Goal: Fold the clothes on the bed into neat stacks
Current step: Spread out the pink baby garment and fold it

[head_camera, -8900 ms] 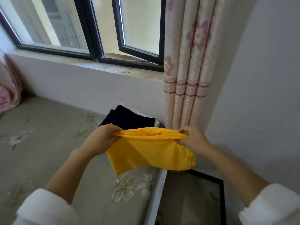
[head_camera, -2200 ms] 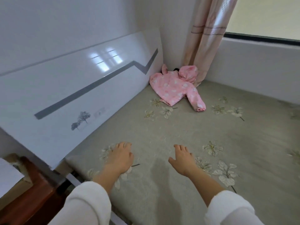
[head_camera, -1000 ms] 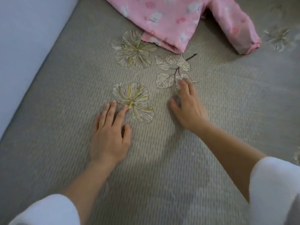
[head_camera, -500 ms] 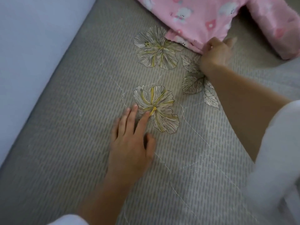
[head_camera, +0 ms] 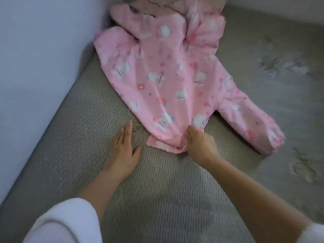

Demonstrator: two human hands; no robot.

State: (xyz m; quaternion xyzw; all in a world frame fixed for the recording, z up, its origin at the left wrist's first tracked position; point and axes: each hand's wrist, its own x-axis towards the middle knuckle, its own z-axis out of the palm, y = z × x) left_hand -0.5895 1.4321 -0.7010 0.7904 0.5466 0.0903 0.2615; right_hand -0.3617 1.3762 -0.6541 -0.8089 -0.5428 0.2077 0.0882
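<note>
Head view, looking down over a grey-green ribbed bed cover [head_camera: 157, 199] with faint flower prints. Pink garment [head_camera: 168, 81], printed with small white bears and red motifs, spread across the upper middle of the bed, its far end bunched near the corner where the pale headboard panel [head_camera: 35, 67] meets the bed. One sleeve [head_camera: 249, 121] stretched out toward the lower right, cuff resting on the cover.

Right hand [head_camera: 199, 146] at the garment's near hem, fingers curled and clamped on a gathered fold of the pink cloth, knuckles up, thumb side toward the fabric. Forearm bare, running from the lower right corner diagonally up and left to the hem; white cuff [head_camera: 315, 234] just visible at the frame edge.

Left hand [head_camera: 122, 151] flat on the cover just beside the hem, palm down, fingers straight and close together pointing away from the body, thumb spread out to the right. Nothing held; fingertips near but apart from the garment's edge. Left forearm bare, rising from a white fleecy sleeve [head_camera: 64, 223] at the bottom left.

Heavy motion blur at the right side of the bed; flower patterns there smeared and indistinct. Wall corner and a strip of pinkish curtain [head_camera: 175, 2] barely visible at the top.
</note>
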